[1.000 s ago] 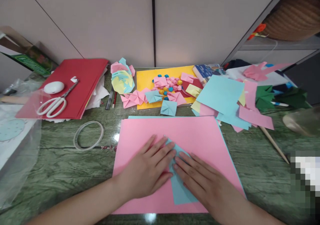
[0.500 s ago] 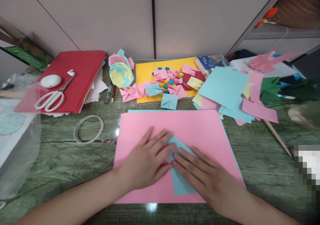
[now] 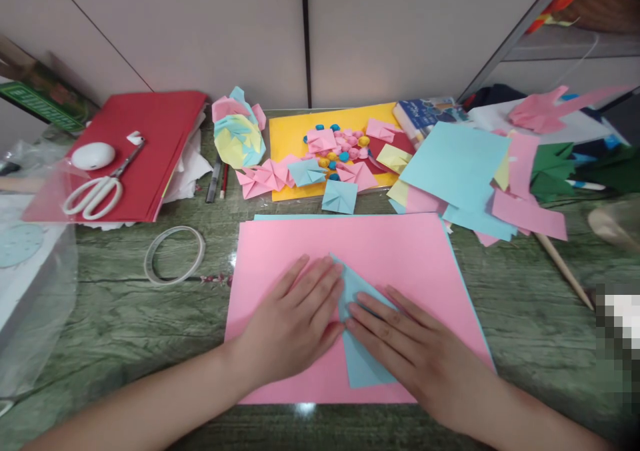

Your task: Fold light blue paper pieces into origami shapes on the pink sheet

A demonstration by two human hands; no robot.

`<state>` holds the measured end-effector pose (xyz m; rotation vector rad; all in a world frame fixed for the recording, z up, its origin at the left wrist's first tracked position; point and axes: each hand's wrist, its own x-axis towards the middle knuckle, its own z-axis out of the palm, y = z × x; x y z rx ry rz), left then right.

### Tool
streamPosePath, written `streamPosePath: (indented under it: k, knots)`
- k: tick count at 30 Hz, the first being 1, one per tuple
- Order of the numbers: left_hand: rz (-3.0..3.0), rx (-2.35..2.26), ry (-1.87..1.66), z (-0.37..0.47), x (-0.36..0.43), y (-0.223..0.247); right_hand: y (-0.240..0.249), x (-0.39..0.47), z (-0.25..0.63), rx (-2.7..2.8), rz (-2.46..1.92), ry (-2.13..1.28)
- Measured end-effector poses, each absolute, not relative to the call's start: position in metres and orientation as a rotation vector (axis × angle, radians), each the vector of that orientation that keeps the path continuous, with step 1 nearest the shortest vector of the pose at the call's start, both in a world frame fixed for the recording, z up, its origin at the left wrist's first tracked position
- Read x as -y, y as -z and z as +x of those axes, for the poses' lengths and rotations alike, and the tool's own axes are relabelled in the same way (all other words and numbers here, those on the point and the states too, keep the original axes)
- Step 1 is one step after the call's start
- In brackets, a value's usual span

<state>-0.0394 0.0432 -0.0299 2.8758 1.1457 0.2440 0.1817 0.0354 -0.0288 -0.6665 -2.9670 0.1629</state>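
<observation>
A light blue sheet of paper (image 3: pixel 367 361), folded with a slanting upper edge, lies on a larger pink sheet (image 3: pixel 280 237). My left hand (image 3: pixel 300 317) rests flat with fingers outstretched, its fingertips at the blue paper's left edge. My right hand (image 3: pixel 405 344) presses flat across the middle of the blue paper, fingers extended toward the left hand. Part of the folded paper is hidden beneath both hands. Another light blue sheet shows along the pink sheet's far and right edges.
A tape roll (image 3: pixel 175 255) lies at left, near white-handled scissors (image 3: pixel 95 196) and a white case (image 3: pixel 93 156) on a red folder (image 3: pixel 150 131). Folded paper pieces (image 3: pixel 340 197) and a yellow sheet (image 3: pixel 285 131) lie behind. Loose blue paper (image 3: pixel 455 164) and a wooden stick (image 3: pixel 565 271) are right.
My left fingers have drawn closer together and shifted slightly off the blue paper, showing more of its top corner. The right hand stays nearly in place. The camera view has shifted a little.
</observation>
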Motion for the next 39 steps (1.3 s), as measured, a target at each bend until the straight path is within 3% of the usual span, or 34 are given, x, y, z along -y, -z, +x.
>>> streamPosePath:
  k: [5,39]
  knots:
    - [2.909,-0.944,-0.229,-0.040,-0.044,0.034,0.031,-0.034,0.182,2.946,-0.687,-0.175]
    - [2.712,-1.316,-0.145,-0.040,-0.049,0.023,0.032,-0.036,0.185,2.979,-0.658,-0.187]
